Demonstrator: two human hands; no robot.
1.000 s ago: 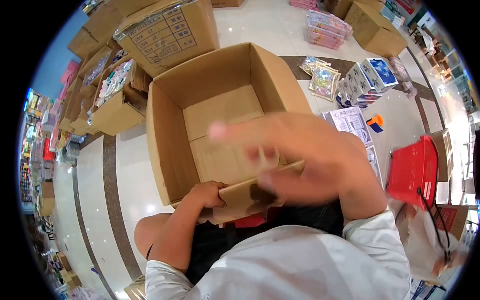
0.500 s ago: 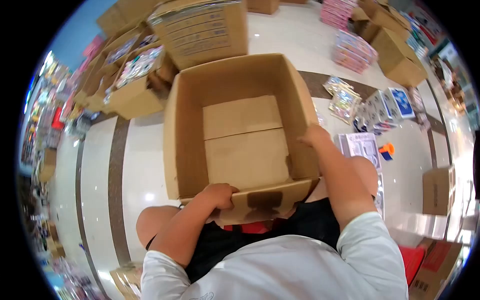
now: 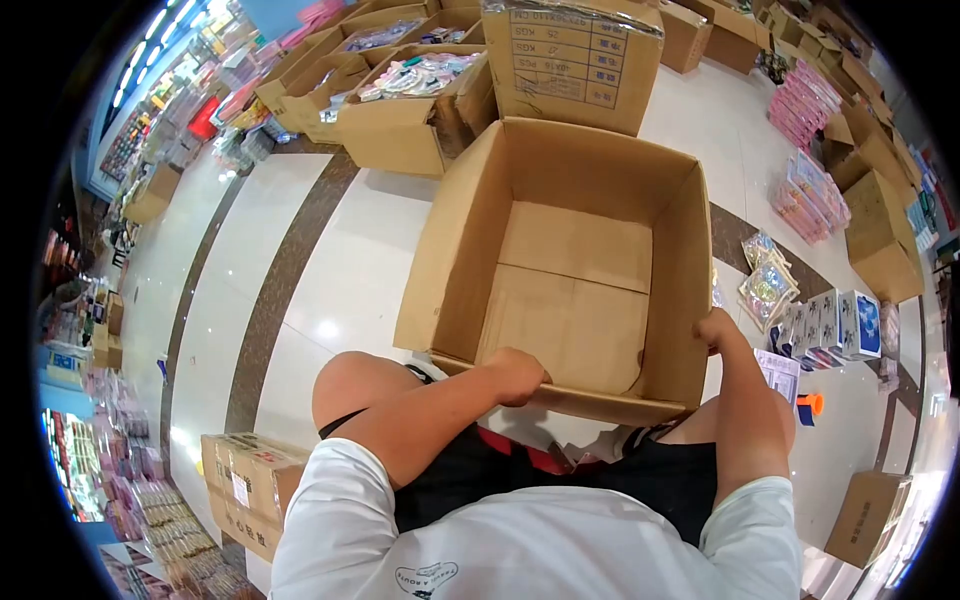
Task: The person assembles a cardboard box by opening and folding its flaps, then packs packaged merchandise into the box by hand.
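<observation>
A large open cardboard box (image 3: 570, 245) stands on the floor in front of my knees, its bottom panel and seam showing. My left hand (image 3: 515, 377) is closed over the rim of the near wall, fingers partly hidden by the cardboard. At the right wall, toward the near corner, my right hand (image 3: 714, 330) grips the edge with its fingers bent around it. The box's far side stands close to a tall taped carton (image 3: 575, 65) with printed writing.
Open cartons (image 3: 395, 130) of packaged goods stand at the far left. To the right lie plastic-wrapped packets (image 3: 768, 285), blue-and-white boxes (image 3: 858, 325), pink stacks (image 3: 808, 195) and an orange item (image 3: 812, 405). A closed carton (image 3: 250, 485) sits behind my left knee.
The whole view has swung, so the surroundings appear shifted right. The box looks turned a little, and its near outer flap with the dark patch no longer shows. Both hands still hold it.
</observation>
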